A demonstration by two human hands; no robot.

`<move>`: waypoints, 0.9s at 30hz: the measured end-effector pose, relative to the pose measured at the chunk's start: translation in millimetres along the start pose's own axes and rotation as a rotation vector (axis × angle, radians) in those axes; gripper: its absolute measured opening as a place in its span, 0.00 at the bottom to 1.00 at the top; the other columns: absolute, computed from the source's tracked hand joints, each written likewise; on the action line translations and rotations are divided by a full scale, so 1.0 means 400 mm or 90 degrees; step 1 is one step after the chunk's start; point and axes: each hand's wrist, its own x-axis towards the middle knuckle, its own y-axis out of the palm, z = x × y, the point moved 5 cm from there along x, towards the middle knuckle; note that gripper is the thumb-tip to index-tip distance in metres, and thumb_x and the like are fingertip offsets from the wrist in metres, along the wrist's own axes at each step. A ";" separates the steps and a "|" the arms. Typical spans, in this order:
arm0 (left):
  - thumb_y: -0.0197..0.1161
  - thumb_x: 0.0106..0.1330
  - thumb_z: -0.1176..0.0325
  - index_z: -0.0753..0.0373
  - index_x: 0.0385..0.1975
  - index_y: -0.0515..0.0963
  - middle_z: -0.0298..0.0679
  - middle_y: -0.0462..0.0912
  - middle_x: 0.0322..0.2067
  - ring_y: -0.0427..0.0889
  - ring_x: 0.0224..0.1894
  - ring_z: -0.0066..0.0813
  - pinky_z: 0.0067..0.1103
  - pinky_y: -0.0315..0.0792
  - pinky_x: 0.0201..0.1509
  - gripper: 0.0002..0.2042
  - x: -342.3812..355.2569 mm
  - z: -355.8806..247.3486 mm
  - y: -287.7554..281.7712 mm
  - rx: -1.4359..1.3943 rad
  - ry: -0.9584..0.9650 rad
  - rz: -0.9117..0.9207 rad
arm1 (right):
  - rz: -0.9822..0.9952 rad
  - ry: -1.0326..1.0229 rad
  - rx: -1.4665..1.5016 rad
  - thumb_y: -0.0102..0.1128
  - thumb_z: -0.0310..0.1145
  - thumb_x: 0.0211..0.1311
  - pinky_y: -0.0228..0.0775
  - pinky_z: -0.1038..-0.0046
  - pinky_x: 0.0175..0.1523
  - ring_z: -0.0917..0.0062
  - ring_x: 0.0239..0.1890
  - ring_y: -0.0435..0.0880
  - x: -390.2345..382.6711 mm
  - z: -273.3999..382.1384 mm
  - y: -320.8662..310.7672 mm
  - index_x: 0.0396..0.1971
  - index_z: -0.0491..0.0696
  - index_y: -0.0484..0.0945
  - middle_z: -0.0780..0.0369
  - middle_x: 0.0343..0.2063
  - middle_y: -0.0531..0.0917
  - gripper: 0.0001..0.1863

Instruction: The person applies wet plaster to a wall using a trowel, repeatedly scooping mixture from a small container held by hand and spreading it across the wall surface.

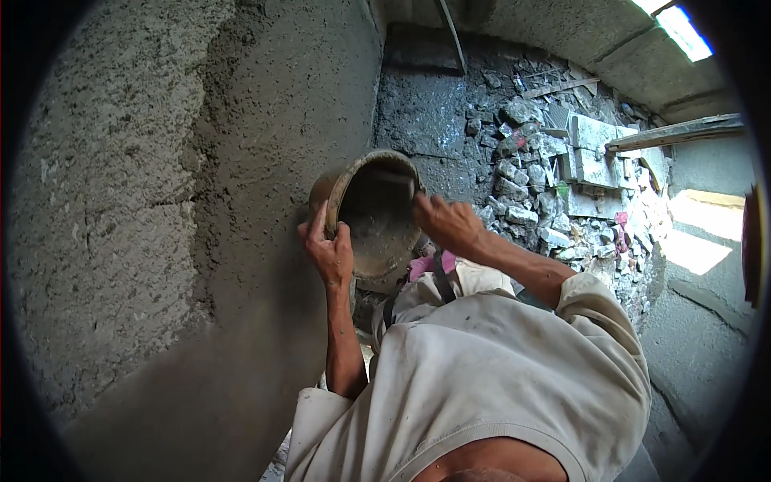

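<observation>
A round, mortar-stained bucket [328, 186] is tipped on its side, its mouth turned toward me, close to the wet plastered wall. My left hand [329, 251] grips its left rim, thumb at the inner edge and fingers along the outside. At the opposite rim my right hand [451, 225] is closed around what looks like a trowel [399, 183]. Its flat grey blade lies in shadow inside the bucket, and its handle is hidden by my fingers. Grey mortar [381, 237] coats the bucket's inner side.
Smooth wet plaster [273, 161] borders rough, uneven wall [120, 145] on the left. Broken rubble [514, 189] and pale blocks [594, 161] cover the floor to the right. A wooden beam [679, 132] juts in above them. A thin strip [452, 36] leans at the far end.
</observation>
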 end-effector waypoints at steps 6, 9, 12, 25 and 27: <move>0.55 0.58 0.78 0.74 0.58 0.71 0.50 0.75 0.56 0.73 0.60 0.37 0.28 0.65 0.64 0.24 0.005 -0.112 0.033 -0.150 0.146 0.022 | 0.065 0.025 0.132 0.43 0.40 0.69 0.77 0.56 0.36 0.59 0.33 0.86 0.032 -0.071 -0.010 0.46 0.44 0.69 0.51 0.32 0.83 0.16; 0.55 0.58 0.78 0.75 0.58 0.70 0.50 0.74 0.58 0.71 0.62 0.36 0.28 0.64 0.64 0.25 0.008 -0.137 0.038 -0.252 0.097 0.046 | 0.166 0.032 0.340 0.43 0.48 0.70 0.76 0.66 0.31 0.71 0.25 0.84 -0.012 -0.103 -0.036 0.45 0.45 0.71 0.55 0.28 0.82 0.20; 0.54 0.60 0.77 0.73 0.61 0.68 0.50 0.67 0.64 0.67 0.66 0.37 0.28 0.62 0.67 0.26 -0.007 -0.183 0.082 -0.226 0.084 0.123 | 0.344 0.141 0.742 0.46 0.52 0.71 0.70 0.77 0.22 0.84 0.17 0.75 -0.056 -0.139 0.083 0.43 0.47 0.71 0.64 0.24 0.77 0.21; 0.52 0.53 0.83 0.71 0.57 0.71 0.41 0.77 0.50 0.76 0.50 0.31 0.22 0.67 0.57 0.26 0.033 0.059 0.096 -0.410 -0.089 0.009 | 0.176 0.143 0.898 0.49 0.49 0.71 0.65 0.79 0.22 0.84 0.17 0.71 -0.074 -0.074 0.124 0.38 0.47 0.70 0.68 0.21 0.71 0.18; 0.54 0.52 0.79 0.73 0.60 0.67 0.46 0.74 0.54 0.75 0.52 0.36 0.23 0.65 0.59 0.30 0.034 0.082 0.102 -0.428 -0.142 -0.030 | 0.152 0.152 0.859 0.49 0.49 0.71 0.65 0.79 0.21 0.84 0.17 0.70 -0.068 -0.069 0.129 0.37 0.47 0.70 0.68 0.21 0.71 0.18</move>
